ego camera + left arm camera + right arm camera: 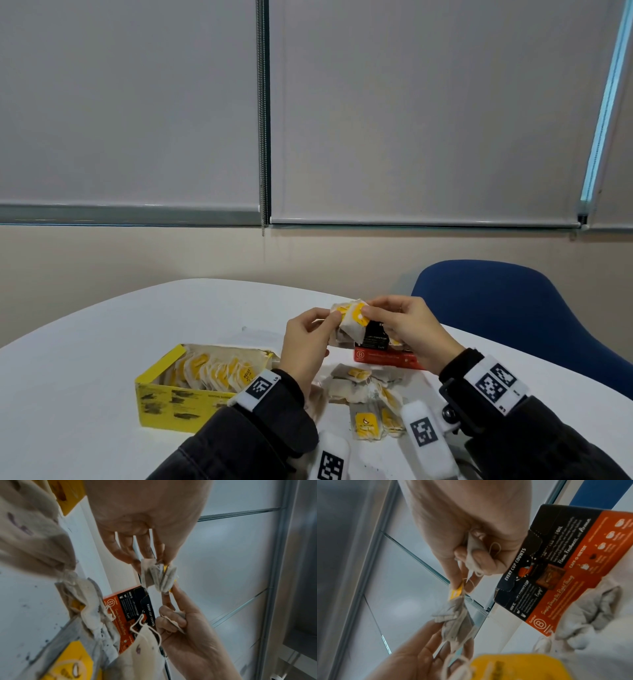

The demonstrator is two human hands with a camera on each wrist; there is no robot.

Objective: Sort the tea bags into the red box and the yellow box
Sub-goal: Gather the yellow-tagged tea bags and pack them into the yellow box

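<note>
head view: both hands pinch one bunch of tea bags [351, 317] above the red box [387, 358]; left hand [305, 337], right hand [406, 329]. yellow box [161, 390] looks well filled; a loose pile [363, 394] on the worktop [85, 359] remains, so sorting seems partway.

Table [102, 342]: white, rounded far edge, dark specks on its surface near the middle.
Chair [513, 308]: blue, shell-backed, at the table's far right side.
Wall [137, 253]: beige band beyond the table, below the windows.
Blinds [411, 102]: two pale grey roller blinds, drawn down, side by side across the far wall; the right one hangs a little lower.
Bead chain [263, 137]: hangs straight down between the blinds.
Window strip [606, 102]: thin, bright, at far right.
</note>
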